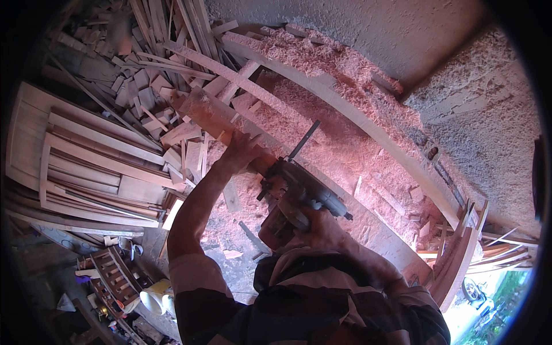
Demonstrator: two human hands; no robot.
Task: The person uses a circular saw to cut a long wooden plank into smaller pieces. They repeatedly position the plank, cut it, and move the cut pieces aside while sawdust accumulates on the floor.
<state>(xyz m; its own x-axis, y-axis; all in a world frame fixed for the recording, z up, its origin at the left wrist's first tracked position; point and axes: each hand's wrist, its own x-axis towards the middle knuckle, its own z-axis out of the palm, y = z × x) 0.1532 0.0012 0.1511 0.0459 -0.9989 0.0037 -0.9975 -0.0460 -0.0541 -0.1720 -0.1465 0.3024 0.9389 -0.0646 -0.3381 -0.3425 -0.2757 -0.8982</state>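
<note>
My right hand (pixel 319 229) is closed round the rear handle of a hand-held circular saw (pixel 302 187). A thin metal bar sticks out from the saw's far side. Ahead and to the left, my left hand (pixel 240 152) holds down a reddish-brown wooden board (pixel 208 119), its fingers bent over the wood. The saw sits at the near end of this board, close to my left hand. Its blade is hidden beneath the body. A long plank (pixel 376 236) runs diagonally under the work, dusted with shavings.
Pinkish shavings (pixel 356 152) cover the ground and heap along the wall. A long beam (pixel 368 118) crosses beyond the saw. Offcuts (pixel 141 92) are piled at the far left, with stacked wooden panels (pixel 98 155) nearer. More boards (pixel 460 259) lean at the right by a bright opening.
</note>
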